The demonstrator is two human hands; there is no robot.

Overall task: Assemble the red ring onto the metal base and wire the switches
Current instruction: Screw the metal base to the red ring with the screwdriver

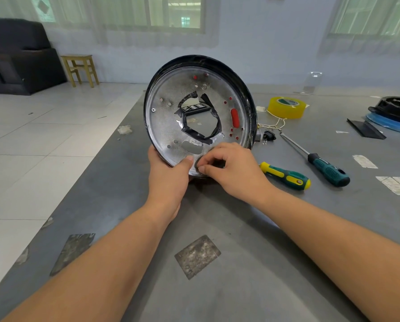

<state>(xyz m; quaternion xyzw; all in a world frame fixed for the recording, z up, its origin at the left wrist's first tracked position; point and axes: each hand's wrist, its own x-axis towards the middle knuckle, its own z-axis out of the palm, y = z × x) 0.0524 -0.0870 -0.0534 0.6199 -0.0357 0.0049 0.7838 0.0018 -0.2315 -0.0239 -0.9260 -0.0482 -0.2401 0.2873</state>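
Note:
I hold a round metal base (171,108) with a black rim tilted up on edge over the grey table. Red from the ring (235,117) behind it shows through an oval slot and several small holes. Black tape lines the ragged centre hole. My left hand (168,180) grips the base's lower edge, thumb on its face. My right hand (231,168) pinches a small round dark part (197,163) against the base's lower rim. A small black switch (269,135) with thin wires lies on the table to the right.
Right of the base lie a yellow-green screwdriver (286,175), a dark green screwdriver (326,168), a yellow tape roll (286,107) and another black and blue assembly (394,115). The grey table (217,287) ends at the left; tiled floor, a wooden stool (80,69) and a dark sofa lie beyond.

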